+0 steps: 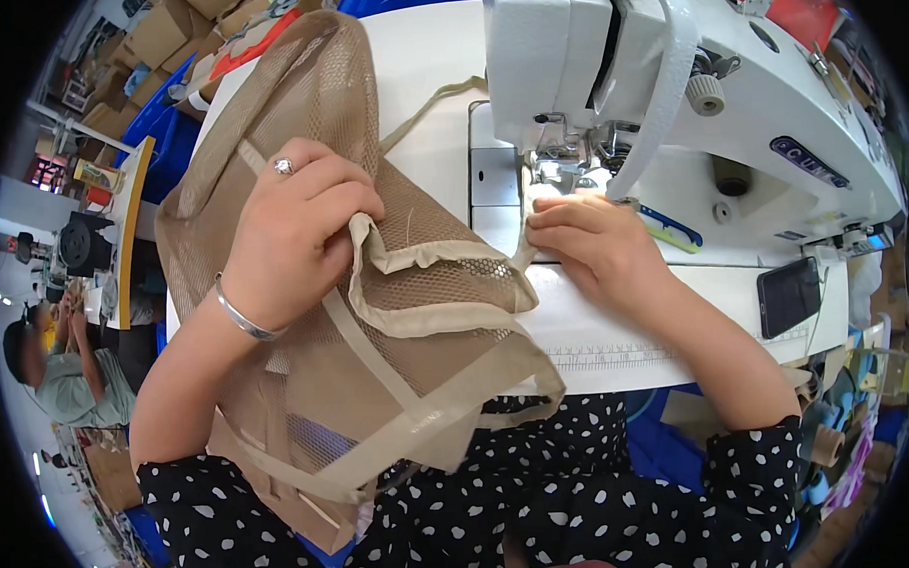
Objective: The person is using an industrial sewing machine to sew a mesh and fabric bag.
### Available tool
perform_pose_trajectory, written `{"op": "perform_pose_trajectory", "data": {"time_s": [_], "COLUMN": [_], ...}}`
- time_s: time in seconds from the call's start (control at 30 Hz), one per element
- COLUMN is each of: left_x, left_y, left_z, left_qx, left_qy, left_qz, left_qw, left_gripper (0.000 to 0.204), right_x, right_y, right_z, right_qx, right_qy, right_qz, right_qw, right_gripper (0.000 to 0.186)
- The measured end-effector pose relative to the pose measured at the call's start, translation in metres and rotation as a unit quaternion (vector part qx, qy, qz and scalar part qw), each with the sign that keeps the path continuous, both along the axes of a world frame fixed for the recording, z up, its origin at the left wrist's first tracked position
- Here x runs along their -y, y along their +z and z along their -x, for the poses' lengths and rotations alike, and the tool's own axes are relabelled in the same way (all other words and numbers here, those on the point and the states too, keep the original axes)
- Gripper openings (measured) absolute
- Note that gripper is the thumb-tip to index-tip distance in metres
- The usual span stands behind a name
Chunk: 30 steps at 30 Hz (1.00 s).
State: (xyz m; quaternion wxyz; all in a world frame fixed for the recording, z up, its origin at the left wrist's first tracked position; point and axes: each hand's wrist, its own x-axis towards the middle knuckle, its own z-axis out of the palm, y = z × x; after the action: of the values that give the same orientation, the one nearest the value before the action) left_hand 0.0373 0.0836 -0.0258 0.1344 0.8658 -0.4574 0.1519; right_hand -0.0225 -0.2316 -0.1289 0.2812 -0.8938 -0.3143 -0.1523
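A beige mesh bag [432,225] with binding-tape edges and straps spreads over the left of the white sewing table and hangs off its front edge. My left hand [307,224] is closed on the bag's bound rim, bunching the mesh. With fingers bent together, my right hand [598,244] pinches a bound corner of the bag just in front of the presser foot [561,170] of a white sewing machine [657,67]. Its fingertips partly cover the fabric there. A narrow beige strip [433,109] runs behind the machine's head from the bag.
Thread snips [670,228] with a blue and green handle lie under the machine arm. A dark phone [788,297] rests at the table's right, by a printed ruler [617,356]. Cardboard boxes [165,34] and blue bins stand beyond. Another person [72,372] works at far left.
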Motion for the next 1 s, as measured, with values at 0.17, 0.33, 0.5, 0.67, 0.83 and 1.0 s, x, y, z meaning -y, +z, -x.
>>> {"op": "perform_pose_trajectory", "data": {"time_s": [0.17, 0.33, 0.5, 0.67, 0.83, 1.0], "left_x": [0.005, 0.026, 0.053, 0.046, 0.032, 0.03], "left_y": [0.028, 0.039, 0.012, 0.02, 0.028, 0.02], "left_z": [0.011, 0.036, 0.043, 0.036, 0.027, 0.025], "left_qx": [-0.092, -0.038, -0.122, -0.115, -0.103, -0.102], "left_qy": [0.055, 0.005, -0.085, -0.119, -0.098, -0.118], "left_qz": [-0.103, -0.173, -0.163, -0.221, -0.122, -0.148], "left_qw": [0.989, 0.984, 0.975, 0.961, 0.982, 0.977], "left_gripper": [0.026, 0.078, 0.087, 0.063, 0.044, 0.037], "right_x": [-0.001, -0.001, -0.003, -0.002, -0.006, -0.019], "right_y": [0.006, 0.01, 0.012, 0.011, 0.009, 0.004], "right_z": [0.001, 0.008, 0.02, 0.02, 0.021, 0.034], "right_qx": [-0.021, -0.035, 0.021, -0.037, 0.009, 0.1], "right_qy": [-0.04, -0.034, 0.06, 0.062, 0.02, 0.064], "right_qz": [0.046, 0.101, 0.073, 0.03, -0.006, 0.013], "right_qw": [0.998, 0.994, 0.995, 0.997, 1.0, 0.993], "right_gripper": [0.028, 0.036, 0.046, 0.054, 0.056, 0.052]}}
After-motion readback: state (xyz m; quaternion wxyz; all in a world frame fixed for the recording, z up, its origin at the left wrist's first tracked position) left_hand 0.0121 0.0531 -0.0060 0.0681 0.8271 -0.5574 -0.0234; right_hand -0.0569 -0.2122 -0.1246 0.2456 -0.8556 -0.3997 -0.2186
